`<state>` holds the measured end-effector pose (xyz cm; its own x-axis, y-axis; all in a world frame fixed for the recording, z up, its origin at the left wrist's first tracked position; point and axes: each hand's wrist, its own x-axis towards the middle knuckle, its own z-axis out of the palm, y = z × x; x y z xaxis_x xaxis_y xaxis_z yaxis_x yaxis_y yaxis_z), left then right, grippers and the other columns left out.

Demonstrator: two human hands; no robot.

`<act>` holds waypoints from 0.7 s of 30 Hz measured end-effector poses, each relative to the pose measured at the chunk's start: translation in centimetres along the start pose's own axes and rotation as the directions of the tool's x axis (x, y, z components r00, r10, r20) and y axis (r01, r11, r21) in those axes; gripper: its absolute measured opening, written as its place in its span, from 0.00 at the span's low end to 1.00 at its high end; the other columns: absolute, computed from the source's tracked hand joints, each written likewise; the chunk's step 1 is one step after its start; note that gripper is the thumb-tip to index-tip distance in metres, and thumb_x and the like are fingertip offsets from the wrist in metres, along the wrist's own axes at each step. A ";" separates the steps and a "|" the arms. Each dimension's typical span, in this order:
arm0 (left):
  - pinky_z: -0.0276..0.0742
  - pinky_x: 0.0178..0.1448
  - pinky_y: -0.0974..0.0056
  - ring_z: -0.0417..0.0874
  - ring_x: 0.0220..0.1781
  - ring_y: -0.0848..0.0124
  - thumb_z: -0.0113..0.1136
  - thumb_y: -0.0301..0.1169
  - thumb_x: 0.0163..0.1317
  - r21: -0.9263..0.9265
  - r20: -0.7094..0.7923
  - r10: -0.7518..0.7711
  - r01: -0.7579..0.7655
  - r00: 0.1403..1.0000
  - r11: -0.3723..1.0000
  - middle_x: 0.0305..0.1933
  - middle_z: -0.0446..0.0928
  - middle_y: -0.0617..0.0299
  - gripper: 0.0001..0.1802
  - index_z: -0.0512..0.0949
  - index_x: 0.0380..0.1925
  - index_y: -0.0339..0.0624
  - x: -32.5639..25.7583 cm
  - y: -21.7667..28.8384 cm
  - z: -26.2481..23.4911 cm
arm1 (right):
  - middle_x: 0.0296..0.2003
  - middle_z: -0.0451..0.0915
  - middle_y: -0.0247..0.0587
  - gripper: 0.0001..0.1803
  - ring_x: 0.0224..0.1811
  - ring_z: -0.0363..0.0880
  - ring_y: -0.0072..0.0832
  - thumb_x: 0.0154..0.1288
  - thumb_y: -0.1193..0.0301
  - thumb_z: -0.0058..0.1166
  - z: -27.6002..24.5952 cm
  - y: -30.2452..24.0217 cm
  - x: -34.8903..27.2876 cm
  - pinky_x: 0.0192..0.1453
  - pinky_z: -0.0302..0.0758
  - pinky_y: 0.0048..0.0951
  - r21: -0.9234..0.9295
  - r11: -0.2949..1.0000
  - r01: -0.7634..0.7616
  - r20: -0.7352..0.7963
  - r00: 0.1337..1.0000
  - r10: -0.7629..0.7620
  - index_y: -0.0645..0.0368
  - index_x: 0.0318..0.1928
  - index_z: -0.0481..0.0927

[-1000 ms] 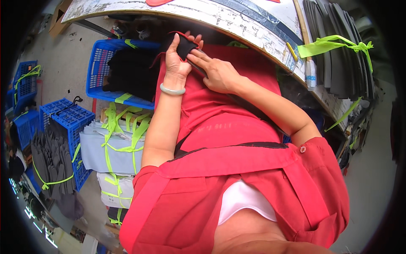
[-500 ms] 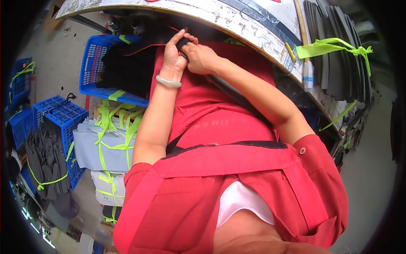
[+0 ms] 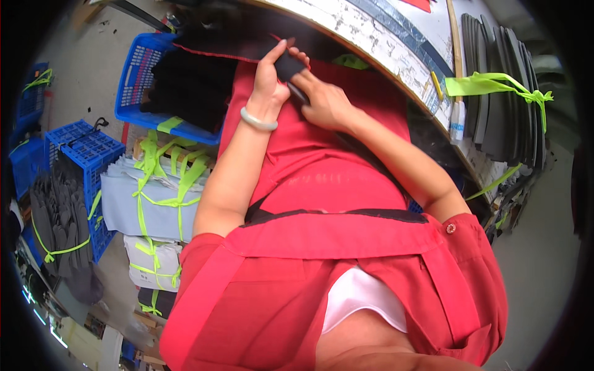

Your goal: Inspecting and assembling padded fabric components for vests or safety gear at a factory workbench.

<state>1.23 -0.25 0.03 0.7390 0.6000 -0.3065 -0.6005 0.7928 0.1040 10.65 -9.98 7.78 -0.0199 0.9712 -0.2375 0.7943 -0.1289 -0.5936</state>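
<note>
My left hand [image 3: 272, 80] is closed round a piece of black cloth [image 3: 288, 67], thumb on one side and fingers curled on the other. A pale bangle circles that wrist. My right hand [image 3: 328, 104] meets the same cloth with its fingertips, index finger extended along it and the other fingers bent. Below those fingers shows a dark, smooth, rounded edge [image 3: 298, 94]; I cannot make out what it belongs to. From the left hand a longer black cloth strip with a red edge [image 3: 213, 52] runs left over a blue basket [image 3: 137, 74] full of black cloth.
A worn white worktable [image 3: 346, 28] crosses the top right, bearing a stack of dark grey pieces [image 3: 504, 93] tied with lime ribbon. To my left are tied light-blue bundles [image 3: 139, 207], a blue crate [image 3: 83, 154] and bundled grey pieces [image 3: 59, 229]. A red apron [image 3: 322, 154] covers my lap.
Both hands have shifted right. My right hand has drawn down and away from the left, so more black cloth shows between them. The red-edged strip now lies higher and straighter.
</note>
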 end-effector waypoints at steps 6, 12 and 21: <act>0.79 0.51 0.54 0.79 0.32 0.64 0.59 0.25 0.60 -0.027 -0.068 -0.059 0.057 0.996 0.998 0.28 0.75 0.59 0.13 0.71 0.44 0.35 0.8 0.3 0.0 | 0.48 0.78 0.49 0.19 0.48 0.78 0.51 0.52 0.72 0.50 0.9 1.0 3.3 0.48 0.77 0.49 -0.026 1.000 -0.003 0.059 0.998 0.005 0.59 0.47 0.74; 0.72 0.63 0.52 0.78 0.42 0.59 0.53 0.28 0.62 -0.039 0.029 -0.020 0.021 0.999 0.999 0.33 0.76 0.55 0.16 0.69 0.47 0.30 0.7 -0.4 -0.9 | 0.47 0.78 0.49 0.25 0.46 0.78 0.53 0.51 0.73 0.50 -0.1 -0.6 1.3 0.46 0.76 0.49 -0.026 1.000 -0.016 -0.033 0.999 0.015 0.56 0.53 0.70; 0.79 0.49 0.53 0.80 0.34 0.62 0.58 0.29 0.62 -0.048 0.003 -0.018 0.018 1.000 0.999 0.29 0.77 0.59 0.11 0.73 0.42 0.35 0.2 0.1 -0.2 | 0.53 0.76 0.53 0.22 0.48 0.79 0.51 0.49 0.73 0.50 0.4 0.2 0.6 0.50 0.77 0.48 -0.091 0.995 -0.049 0.021 0.998 0.051 0.56 0.49 0.74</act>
<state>1.27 -0.08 -0.23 0.7506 0.5858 -0.3055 -0.6010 0.7975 0.0528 10.58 -9.52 7.19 0.0079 0.9589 -0.2835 0.8462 -0.1575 -0.5091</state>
